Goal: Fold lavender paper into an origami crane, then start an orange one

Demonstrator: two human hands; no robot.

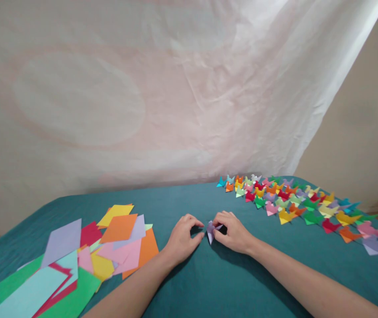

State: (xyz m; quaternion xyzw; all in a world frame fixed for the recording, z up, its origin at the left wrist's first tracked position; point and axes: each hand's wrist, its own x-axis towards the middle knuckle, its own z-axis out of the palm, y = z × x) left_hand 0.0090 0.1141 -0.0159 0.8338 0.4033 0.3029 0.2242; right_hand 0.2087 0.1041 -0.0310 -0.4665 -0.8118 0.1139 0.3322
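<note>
Between thumb and fingers, my right hand (pixel 231 230) pinches a small folded purple paper bird (pixel 210 231) just above the table. My left hand (pixel 186 235) is a short gap to the left of it, thumb and fingers curved apart with nothing between them. Part of the purple bird is hidden behind the right fingers.
A teal cloth covers the table (pixel 182 291). Loose coloured paper sheets (pixel 119 227) lie heaped on the left. Several rows of folded paper birds (pixel 286 215) stand at the right and back right. A pale sheet (pixel 162 110) hangs behind the table.
</note>
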